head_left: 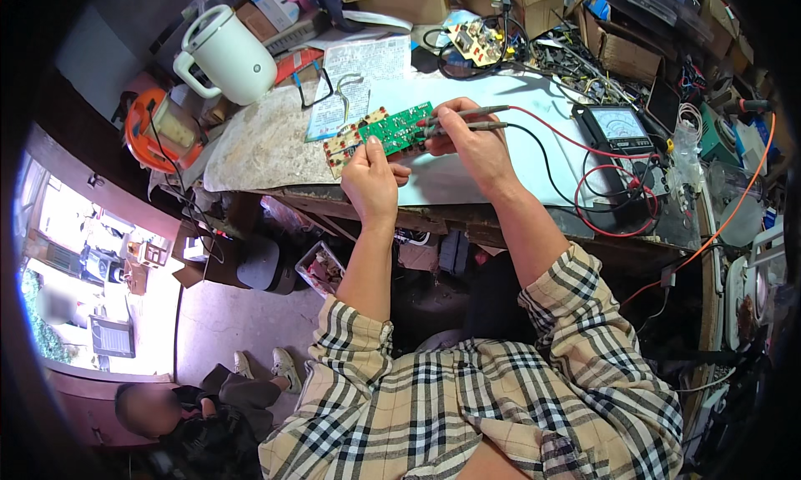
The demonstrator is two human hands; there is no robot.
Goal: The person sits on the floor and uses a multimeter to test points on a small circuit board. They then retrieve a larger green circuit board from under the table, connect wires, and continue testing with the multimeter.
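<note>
My left hand (372, 179) is closed on the near edge of a green circuit board (399, 126), which it holds tilted above the bench. Beside and partly under that board lies a tan circuit board (340, 149) with red parts. In my right hand (478, 146) are two multimeter probes (486, 111), one with a red lead and one with a black lead, pinched together. Their tips point left at the right part of the green board; whether they touch it I cannot tell. The leads run right to an analog multimeter (617, 128) with a pale dial.
White paper (534, 159) covers the bench middle. A white kettle (225, 56) and an orange container (163, 129) stand at left. Loose parts and cables (576, 63) heap at the back right. An orange cord (755, 179) hangs at right. A person (200, 413) sits at lower left.
</note>
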